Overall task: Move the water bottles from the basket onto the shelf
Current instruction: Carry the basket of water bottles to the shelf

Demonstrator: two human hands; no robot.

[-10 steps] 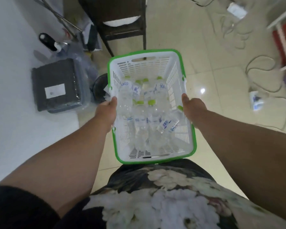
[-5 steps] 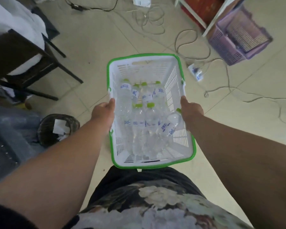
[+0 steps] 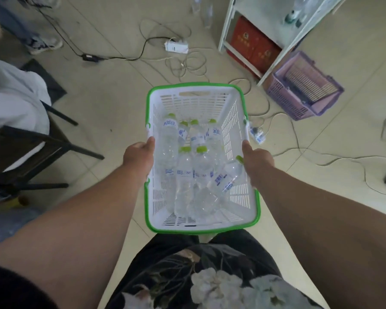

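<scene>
Two bare hands carry a white slatted plastic basket with a bright green rim (image 3: 194, 90), held above a tiled floor in front of the person's body. The left hand (image 3: 139, 156) clasps the left rim with its thumb lying along the top edge, and the right hand (image 3: 256, 161) clasps the right rim the same way. Inside the basket lie several clear plastic water bottles with lime-green caps and blue-and-white labels (image 3: 187, 175), packed side by side on the bottom, one tilted against the right wall. Ahead to the right stands a white metal-framed shelf (image 3: 226, 25), well apart from the basket, with a red cardboard box (image 3: 252, 46) under it. Just beside the shelf sits a lilac slatted plastic crate (image 3: 303, 88); I cannot tell what it holds. Loose cables (image 3: 187, 63) trail across the floor.
</scene>
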